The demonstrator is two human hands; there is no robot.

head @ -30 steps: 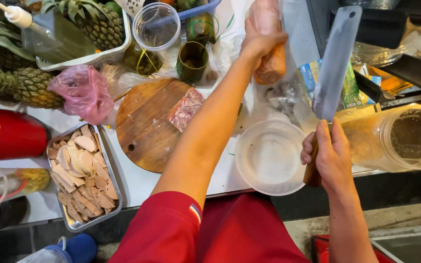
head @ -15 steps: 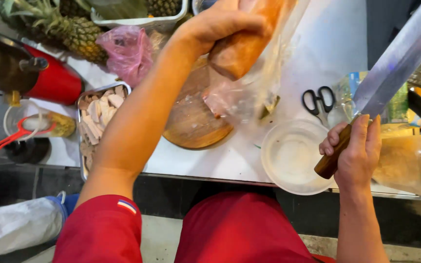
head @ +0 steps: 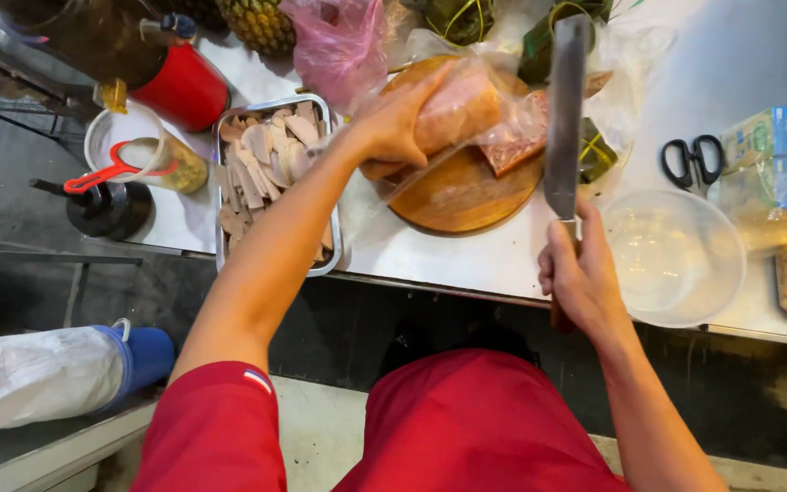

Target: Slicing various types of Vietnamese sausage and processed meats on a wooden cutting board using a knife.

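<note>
Metal tray of sliced pieces [head: 270, 173] left, pink bag [head: 339, 46], pineapple [head: 261, 23], black scissors [head: 694, 159], clear plastic bowl [head: 676, 260], red canister [head: 184, 87].

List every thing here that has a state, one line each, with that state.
left hand: gripping the bagged loaf
bagged loaf: wrapped in clear plastic, resting on the round cutting board
round cutting board: flat on the counter
right hand: closed round the cleaver handle
cleaver: blade raised over the board
clear bowl: upright, empty
metal tray: filled with slices
scissors: lying closed
</note>
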